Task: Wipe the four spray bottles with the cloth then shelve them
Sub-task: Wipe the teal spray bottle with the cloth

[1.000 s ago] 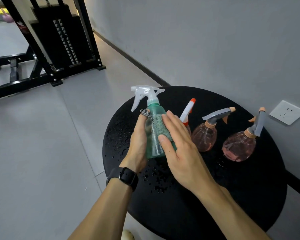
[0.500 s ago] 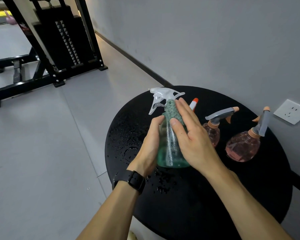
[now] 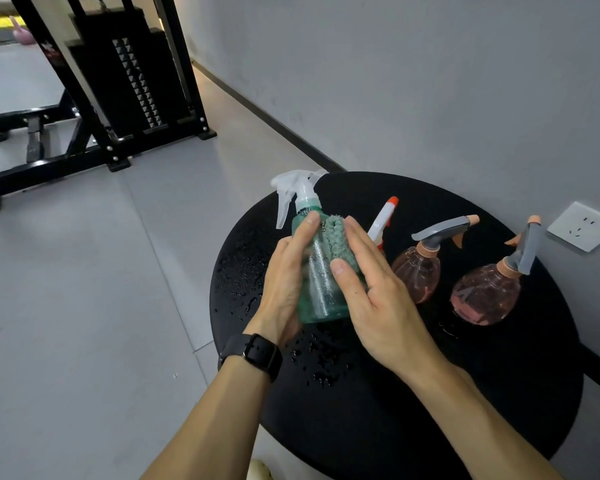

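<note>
A green see-through spray bottle [image 3: 321, 296] with a white trigger head stands at the left of the round black table [image 3: 430, 393]. My left hand [image 3: 284, 282] grips its left side, thumb pointing up near the neck. My right hand [image 3: 378, 299] presses a folded green cloth [image 3: 338, 239] flat against the bottle's right side, fingers straight. Behind my right hand a white bottle with a red nozzle tip [image 3: 383, 216] pokes out, its body hidden. Two round pink bottles with grey triggers [image 3: 418, 271] [image 3: 485, 296] stand to the right. No shelf is in view.
Water drops speckle the table's left part around the green bottle. A grey wall with a white socket [image 3: 582, 226] runs close behind the table. A black weight machine [image 3: 132, 81] stands on the grey floor at the far left.
My right hand has slid the cloth down from the bottle's neck to its upper body. The trigger head now shows fully, and my left hand has shifted higher on the bottle.
</note>
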A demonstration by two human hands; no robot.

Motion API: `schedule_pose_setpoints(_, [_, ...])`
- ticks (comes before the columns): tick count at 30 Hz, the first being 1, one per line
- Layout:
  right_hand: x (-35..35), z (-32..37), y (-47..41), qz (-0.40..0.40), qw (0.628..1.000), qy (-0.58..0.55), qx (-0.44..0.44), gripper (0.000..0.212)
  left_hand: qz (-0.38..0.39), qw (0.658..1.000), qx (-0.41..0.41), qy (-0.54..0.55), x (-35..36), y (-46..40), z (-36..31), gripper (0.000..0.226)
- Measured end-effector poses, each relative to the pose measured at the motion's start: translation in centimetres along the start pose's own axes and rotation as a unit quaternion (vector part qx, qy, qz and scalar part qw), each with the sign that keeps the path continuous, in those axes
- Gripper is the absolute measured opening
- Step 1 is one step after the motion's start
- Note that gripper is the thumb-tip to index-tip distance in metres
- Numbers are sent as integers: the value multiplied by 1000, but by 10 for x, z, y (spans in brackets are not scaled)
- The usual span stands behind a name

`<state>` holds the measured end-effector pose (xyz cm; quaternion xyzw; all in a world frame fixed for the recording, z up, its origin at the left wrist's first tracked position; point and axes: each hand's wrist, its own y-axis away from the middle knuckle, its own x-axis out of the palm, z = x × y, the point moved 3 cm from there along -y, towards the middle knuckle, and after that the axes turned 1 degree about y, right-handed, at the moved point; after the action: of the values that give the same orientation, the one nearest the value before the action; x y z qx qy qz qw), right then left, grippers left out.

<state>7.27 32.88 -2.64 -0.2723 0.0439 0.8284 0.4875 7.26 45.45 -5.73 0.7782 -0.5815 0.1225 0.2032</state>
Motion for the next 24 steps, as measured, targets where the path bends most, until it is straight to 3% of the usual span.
schedule_pose_setpoints(5, [2, 0, 8, 1, 1000, 12, -15, 50, -35, 999, -2, -39, -7, 0, -3, 79])
schedule_pose_setpoints(9, [-1, 0, 7, -6, 999, 40, -22, 51, -16, 994, -28, -108, -1, 4, -1, 66])
schedule_pose_setpoints(12, [-3, -1, 3, -20, 998, 62, -18, 53, 2, 987, -53, -154, 5, 4, 3, 74])
schedule_pose_setpoints(18, [-8, -1, -8, -46, 997, 64, -14, 53, 42, 986, -48, -153, 16, 3, 8, 80])
schedule_pose_setpoints(24, [-16, 6, -20, -45, 998, 41, -1, 51, 35, 992, -19, -120, 23, 7, 5, 60])
